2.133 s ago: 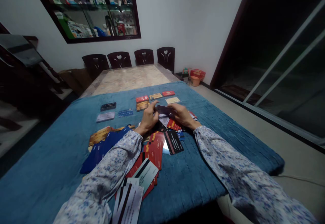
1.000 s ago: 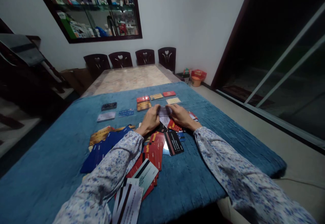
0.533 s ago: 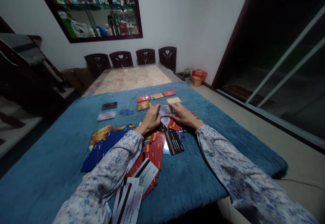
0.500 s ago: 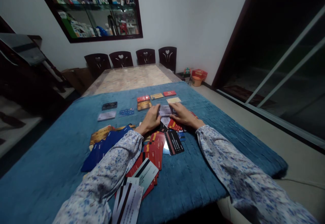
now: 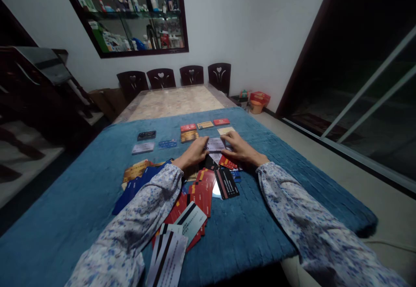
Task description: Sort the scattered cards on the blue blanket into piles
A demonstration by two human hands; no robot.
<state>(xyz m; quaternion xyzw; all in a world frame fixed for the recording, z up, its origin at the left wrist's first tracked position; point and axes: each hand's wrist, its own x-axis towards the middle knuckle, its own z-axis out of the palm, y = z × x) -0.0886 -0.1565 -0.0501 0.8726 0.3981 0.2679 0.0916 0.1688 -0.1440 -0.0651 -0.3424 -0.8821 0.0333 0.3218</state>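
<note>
My left hand (image 5: 194, 152) and my right hand (image 5: 238, 148) meet over a pale grey card (image 5: 216, 144), each pinching one end of it low over the blue cloth (image 5: 81, 183). Just beyond it lie sorted cards: a red card (image 5: 188, 127), a brown card (image 5: 190, 136), a tan card (image 5: 205, 125), another red card (image 5: 221, 122) and a cream card (image 5: 225, 130). Under and behind my hands a loose heap of red, blue and black cards (image 5: 198, 191) spreads toward me.
A black card (image 5: 146, 135), a grey card (image 5: 143, 148) and a blue card (image 5: 167, 144) lie to the left. Beyond the cloth is a marble table top (image 5: 172, 102) with several dark chairs (image 5: 190, 75). A glass cabinet (image 5: 130, 14) hangs on the wall. Glass doors stand at right.
The card went from lifted between both hands to held low near the cream card. The camera shifted, so the scene sits slightly lower and to the right.
</note>
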